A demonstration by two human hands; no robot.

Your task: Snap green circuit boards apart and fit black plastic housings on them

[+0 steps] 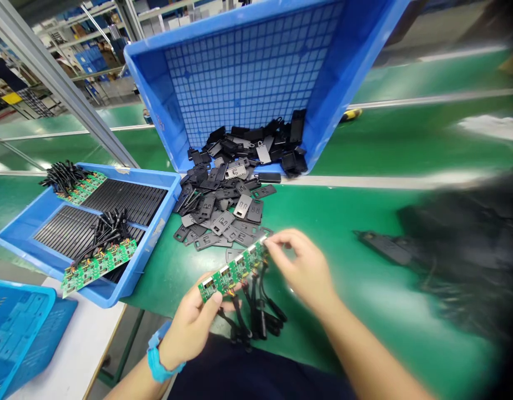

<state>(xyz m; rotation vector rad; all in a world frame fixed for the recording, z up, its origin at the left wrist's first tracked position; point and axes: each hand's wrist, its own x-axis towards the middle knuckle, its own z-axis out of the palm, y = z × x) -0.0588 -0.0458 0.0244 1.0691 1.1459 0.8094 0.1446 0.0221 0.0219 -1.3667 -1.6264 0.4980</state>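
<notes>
My left hand (195, 321), with a blue band at the wrist, is closed on the near end of a green circuit board strip (232, 276). Along the strip sit several small displays; the nearest looks dark with digits, those farther along look white. Black cables with plugs (260, 316) hang from its lower edge. At the strip's far right end my right hand (302, 266) has thumb and forefinger pinched at its corner. Any small piece between those fingertips is too small to make out. Just beyond the strip lies a pile of flat black plastic covers (223, 222).
A big blue crate (248, 33) lies tipped on its side behind the pile, with black plastic housings (256, 139) inside. To the left, a shallow blue tray (156, 233) holds black bars and more wired boards (100, 264). A blurred dark heap (456, 250) lies at right on the green table.
</notes>
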